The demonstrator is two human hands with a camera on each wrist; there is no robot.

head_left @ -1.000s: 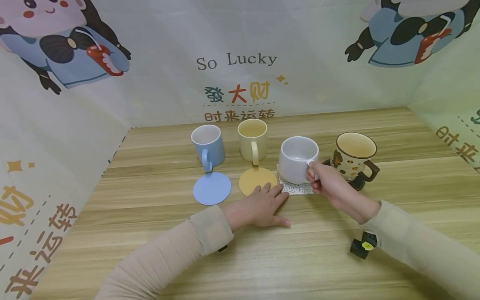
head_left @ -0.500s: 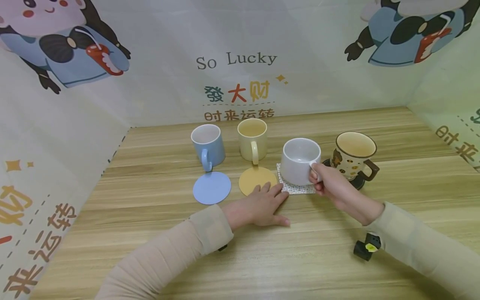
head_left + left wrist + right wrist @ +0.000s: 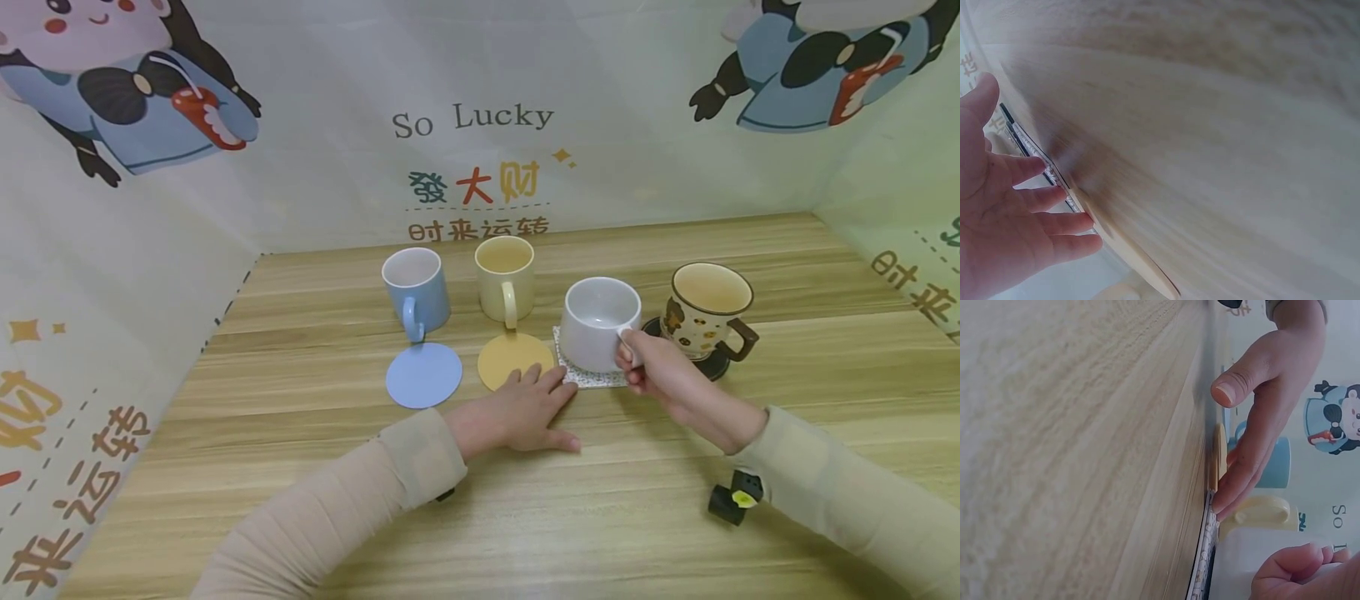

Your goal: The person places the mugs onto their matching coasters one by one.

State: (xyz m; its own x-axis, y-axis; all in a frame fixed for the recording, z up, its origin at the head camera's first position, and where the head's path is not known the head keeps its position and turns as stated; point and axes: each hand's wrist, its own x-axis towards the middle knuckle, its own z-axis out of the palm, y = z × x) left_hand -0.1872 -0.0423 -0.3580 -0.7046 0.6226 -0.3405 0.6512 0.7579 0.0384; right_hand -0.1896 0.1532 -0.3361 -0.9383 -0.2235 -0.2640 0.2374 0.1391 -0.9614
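My right hand (image 3: 656, 362) pinches the handle of a white mug (image 3: 592, 329), which is upright over a square speckled coaster (image 3: 588, 377). In the right wrist view, the curled fingers of that hand (image 3: 1300, 575) show beside the mug's pale wall (image 3: 1235, 556). My left hand (image 3: 521, 412) lies palm down with fingers spread. Its fingertips overlap the round yellow coaster (image 3: 510, 354) and the near left corner of the speckled one. The left wrist view shows those straight fingers (image 3: 1057, 222) right at the coasters' edges.
A blue mug (image 3: 426, 292) stands behind a round blue coaster (image 3: 424, 375). Behind the yellow coaster is a pale yellow mug (image 3: 495, 287). To the right, a patterned brown-handled mug (image 3: 705, 317) sits on a dark coaster (image 3: 716, 365). Printed cloth walls (image 3: 322, 133) enclose the wooden table (image 3: 525, 525).
The white mug and my right hand have shifted slightly right and toward me over the speckled coaster, then barely moved in the last half second. My left hand stays in place.
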